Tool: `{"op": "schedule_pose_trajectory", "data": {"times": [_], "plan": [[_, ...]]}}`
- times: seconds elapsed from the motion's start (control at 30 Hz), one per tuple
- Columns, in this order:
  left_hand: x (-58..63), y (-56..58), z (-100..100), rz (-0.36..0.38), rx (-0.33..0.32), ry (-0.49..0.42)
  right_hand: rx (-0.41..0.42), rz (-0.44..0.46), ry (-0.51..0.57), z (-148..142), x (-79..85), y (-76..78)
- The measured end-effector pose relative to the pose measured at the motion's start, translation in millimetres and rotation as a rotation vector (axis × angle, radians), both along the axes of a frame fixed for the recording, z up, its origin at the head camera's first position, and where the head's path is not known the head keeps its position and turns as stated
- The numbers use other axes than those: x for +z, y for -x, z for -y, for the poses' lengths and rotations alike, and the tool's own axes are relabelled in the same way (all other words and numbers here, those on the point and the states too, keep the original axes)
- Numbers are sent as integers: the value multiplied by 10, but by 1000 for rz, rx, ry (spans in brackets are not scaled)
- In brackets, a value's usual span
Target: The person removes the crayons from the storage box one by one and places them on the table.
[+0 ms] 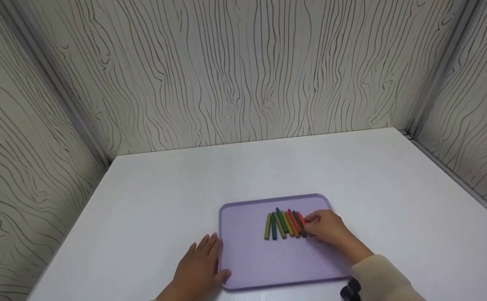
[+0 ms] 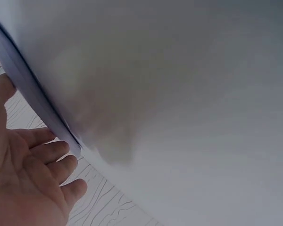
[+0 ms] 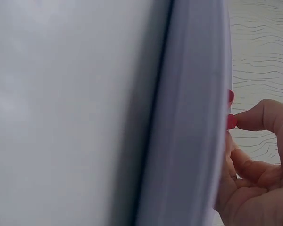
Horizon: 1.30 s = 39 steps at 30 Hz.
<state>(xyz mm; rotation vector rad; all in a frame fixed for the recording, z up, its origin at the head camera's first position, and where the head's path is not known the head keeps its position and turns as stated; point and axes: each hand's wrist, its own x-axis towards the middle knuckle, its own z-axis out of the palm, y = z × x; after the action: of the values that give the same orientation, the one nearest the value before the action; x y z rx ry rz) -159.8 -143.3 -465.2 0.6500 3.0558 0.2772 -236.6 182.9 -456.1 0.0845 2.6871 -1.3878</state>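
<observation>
A lilac tray [image 1: 252, 263] lies on the white table, bearing a row of crayons [image 1: 267, 226] in yellow-green, dark green, red and brown, side by side and slightly fanned. My right hand [image 1: 327, 228] reaches over the tray's right side and pinches the red crayon [image 1: 300, 217] at the row's right end. In the right wrist view, a fingertip meets the end of that red crayon [image 3: 231, 121], while the tray rim hides most of the row. At the tray's left edge rests my left hand [image 1: 199, 265], fingers extended along the outside and thumb on the rim near the front corner.
A small black object [image 1: 351, 289] sits by the right sleeve, at the tray's front right corner. Wood-grain patterned panels [image 1: 235, 75] wall the back and both sides of the white table [image 1: 164, 188]. The tray's raised rim [image 1: 268, 200] runs around the crayons.
</observation>
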Motion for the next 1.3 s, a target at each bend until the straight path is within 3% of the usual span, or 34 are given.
{"op": "schedule_pose_trajectory", "data": {"times": [0.63,0.93,1.3], "plan": [[-20,-149,355,20,32,-26,-33,54,162,160,30,-176],[-17,-213,468,48,49,-71,-59,20,264,-57,157,-235],[-39,-211,519,4,25,-73,-92,24,245,-373,75,-309]]}}
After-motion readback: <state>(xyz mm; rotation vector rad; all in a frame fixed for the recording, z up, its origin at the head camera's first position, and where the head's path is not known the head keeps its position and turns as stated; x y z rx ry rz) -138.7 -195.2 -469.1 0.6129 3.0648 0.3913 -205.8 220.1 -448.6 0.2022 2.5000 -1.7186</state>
